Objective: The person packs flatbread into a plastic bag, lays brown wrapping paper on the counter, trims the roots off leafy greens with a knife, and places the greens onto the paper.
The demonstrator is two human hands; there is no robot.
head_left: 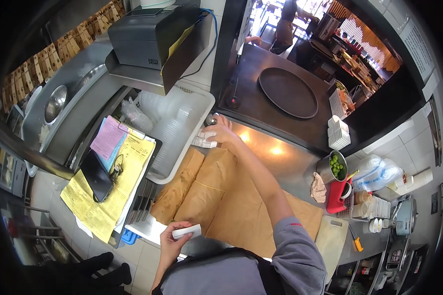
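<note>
My left hand [171, 246] pinches a small white paper slip [187, 231] near the counter's front edge. At the counter's far side, my right hand [220, 132] has curled fingers beside a small shiny metal object [211, 120] and a printed white paper [205, 139]. What those fingers hold, if anything, is hidden. Between my hands lies a brown paper parcel [209, 179] with a rubber band round it. A second wrapped parcel [177, 184] rests along its left side. A flat sheet of brown paper [246, 214] spreads to the right, partly under my right arm.
Left of the parcels is a white plastic tub [207, 103] of clear containers. A clipboard with yellow sheets [128, 182] carries a phone [96, 176]. Above stands a printer [145, 42]. A round tray [288, 93] lies beyond; an orange-handled knife [357, 243] and cutting board [331, 238] are right.
</note>
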